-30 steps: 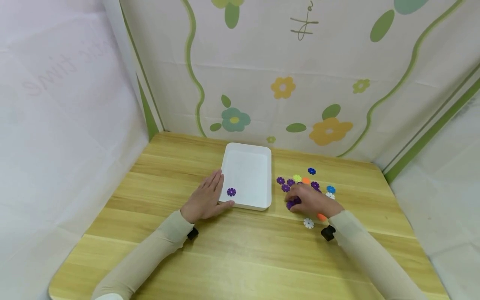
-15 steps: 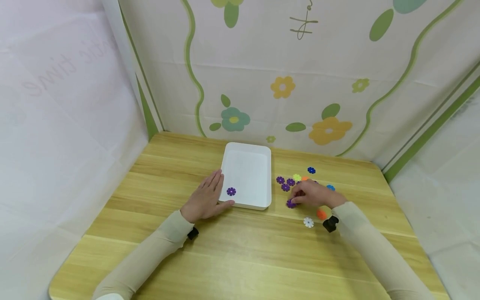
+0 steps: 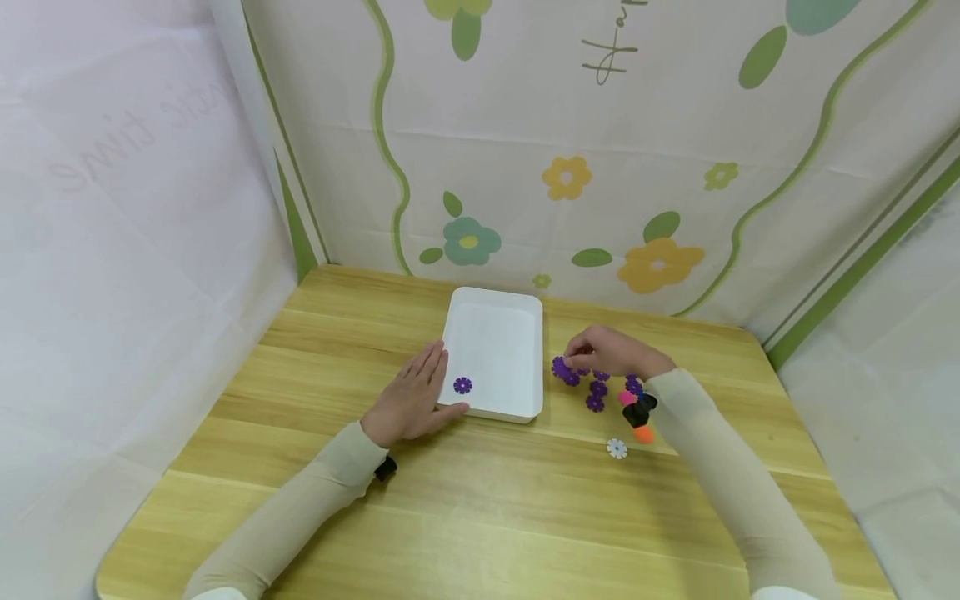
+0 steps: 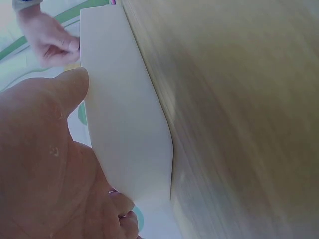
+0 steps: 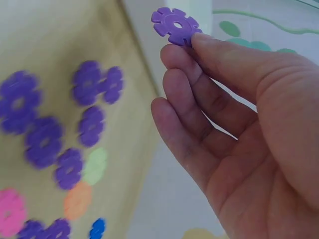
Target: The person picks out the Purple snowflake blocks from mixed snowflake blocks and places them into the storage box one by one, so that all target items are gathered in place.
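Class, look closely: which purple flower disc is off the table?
The purple disc pinched in the right hand; the one in the white tray and the others lie flat.

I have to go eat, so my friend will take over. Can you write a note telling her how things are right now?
Left hand: lies flat on the table, against the left edge of the white tray.
Right hand: holds one purple disc in a fingertip grip, lifted just right of the tray.
Done: one purple disc lies in the tray.
Left: a loose pile on the table right of the tray, mostly purple, with pink, orange and a white disc. The held disc is not yet in the tray.
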The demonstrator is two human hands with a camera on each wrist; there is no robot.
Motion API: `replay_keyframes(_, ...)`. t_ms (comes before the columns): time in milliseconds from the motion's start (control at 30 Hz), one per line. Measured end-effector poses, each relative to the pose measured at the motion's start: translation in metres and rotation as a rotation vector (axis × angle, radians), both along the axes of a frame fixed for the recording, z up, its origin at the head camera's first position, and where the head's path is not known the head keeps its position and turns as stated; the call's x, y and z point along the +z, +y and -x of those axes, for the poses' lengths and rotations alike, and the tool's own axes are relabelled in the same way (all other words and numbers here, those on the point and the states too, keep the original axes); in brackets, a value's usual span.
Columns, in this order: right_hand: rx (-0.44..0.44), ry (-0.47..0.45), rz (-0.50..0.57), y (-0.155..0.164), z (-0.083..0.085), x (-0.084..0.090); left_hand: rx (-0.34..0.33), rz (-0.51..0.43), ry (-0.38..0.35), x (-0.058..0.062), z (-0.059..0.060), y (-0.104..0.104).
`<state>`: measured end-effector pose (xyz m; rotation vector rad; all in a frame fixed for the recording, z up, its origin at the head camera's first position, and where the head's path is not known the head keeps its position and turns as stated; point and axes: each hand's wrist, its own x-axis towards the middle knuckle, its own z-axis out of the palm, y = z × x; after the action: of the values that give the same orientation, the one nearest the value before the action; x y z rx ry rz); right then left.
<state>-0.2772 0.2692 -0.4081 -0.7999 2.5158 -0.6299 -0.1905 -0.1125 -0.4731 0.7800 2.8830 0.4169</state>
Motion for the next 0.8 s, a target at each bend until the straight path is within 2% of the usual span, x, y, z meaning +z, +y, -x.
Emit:
replay_keyframes(400,0.045,0.057,-0.007,-0.067,0.033,0.017,0.011,0.039,-0.016,0.001,0.002,0.001)
replay_keyframes(567,0.063,0.048,-0.016,-0.097,0.044,0.011,0.017,0.042,-0.004,0.0,0.002,0.002)
replay_keyframes(800,0.048,-0.012,-0.008,-0.13,0.05,-0.005,0.014,0.075,0.004,0.001,0.001,0.002)
